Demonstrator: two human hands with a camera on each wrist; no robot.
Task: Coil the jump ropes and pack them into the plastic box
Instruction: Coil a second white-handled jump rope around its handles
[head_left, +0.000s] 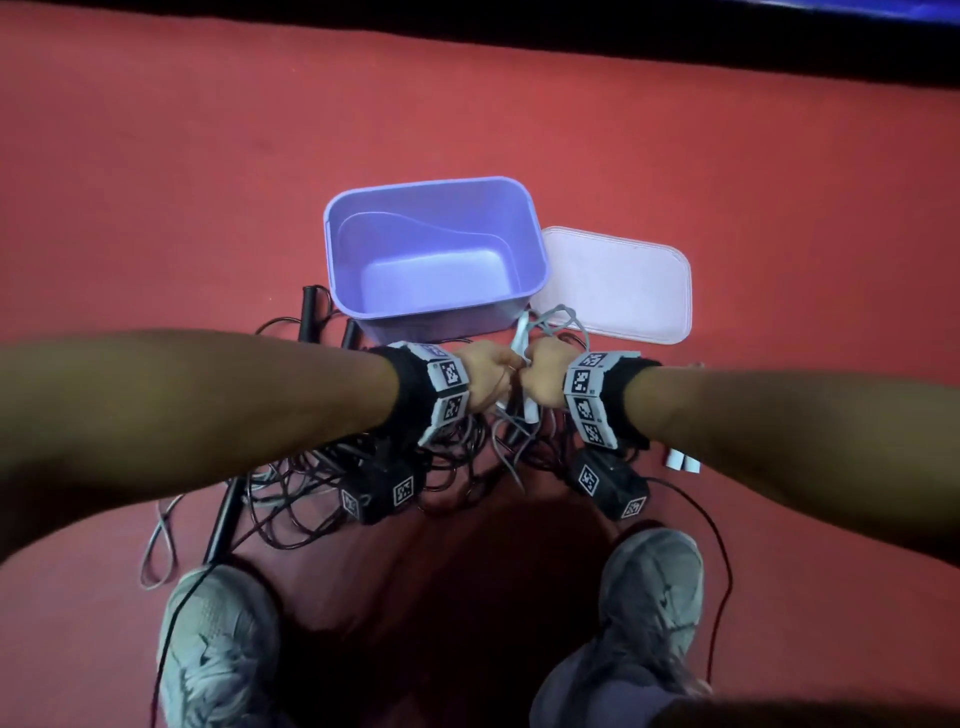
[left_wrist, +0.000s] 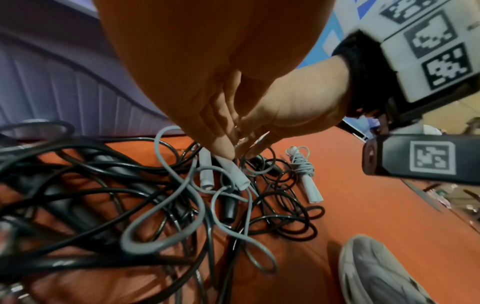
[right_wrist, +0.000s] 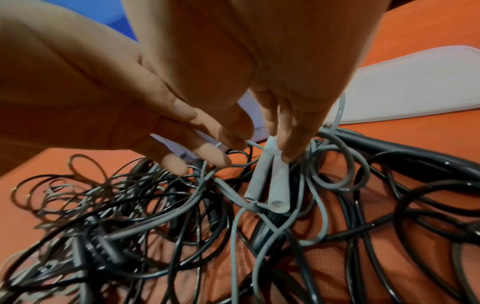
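Two grey handles (right_wrist: 265, 179), centre frame, pinched together in my right hand (head_left: 540, 376); my left hand (head_left: 485, 376) fingers curl around grey rope (left_wrist: 166, 205).

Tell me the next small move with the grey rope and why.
Probably lift the two grey handles clear of the tangle. The right hand pinches them together and the left hand is close beside, but their grey cord still loops through the black ropes, and the purple box is empty.
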